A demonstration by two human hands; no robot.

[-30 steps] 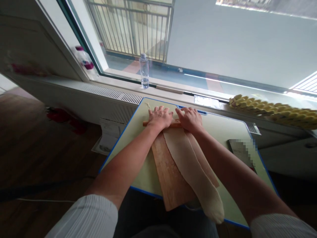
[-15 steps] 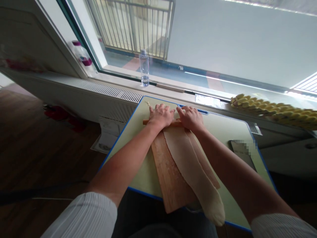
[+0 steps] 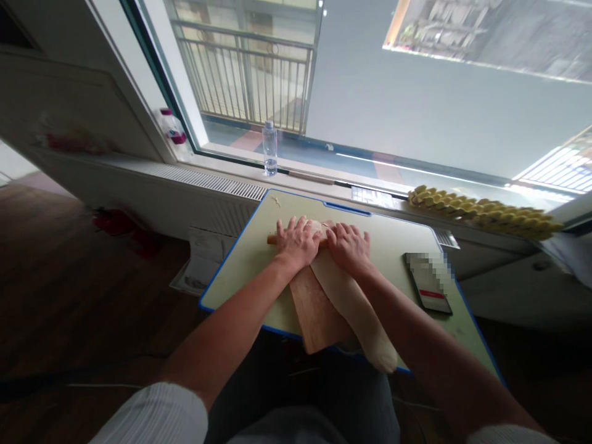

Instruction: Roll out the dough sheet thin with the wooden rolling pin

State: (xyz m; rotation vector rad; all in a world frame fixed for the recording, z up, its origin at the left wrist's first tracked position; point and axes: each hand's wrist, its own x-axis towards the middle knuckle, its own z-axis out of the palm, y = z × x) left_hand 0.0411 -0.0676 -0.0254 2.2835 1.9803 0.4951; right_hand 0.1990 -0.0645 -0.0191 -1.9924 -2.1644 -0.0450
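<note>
A wooden rolling pin [image 3: 272, 239] lies across a long strip of pale dough [image 3: 354, 302] on a wooden board [image 3: 317, 314]. My left hand [image 3: 298, 242] rests on the pin's left part, its fingers stretched forward and apart. Beside it, my right hand [image 3: 350, 248] lies over the right part with spread fingers, hiding that end of the pin. Both palms press from above rather than wrap around. The dough's thick, rounded near end hangs past the table's front edge. Its far end shows a little beyond my fingers.
The pale table [image 3: 250, 265] has a blue edge and stands against the windowsill. A phone [image 3: 428, 283] lies on its right side. A clear bottle [image 3: 270, 151] and stacked yellow egg trays [image 3: 481, 213] are on the sill. A thin scrap [image 3: 276, 201] lies in the table's far left corner.
My hands and the pin have come nearer along the dough, uncovering some of its far end. The camera view has tilted up.
</note>
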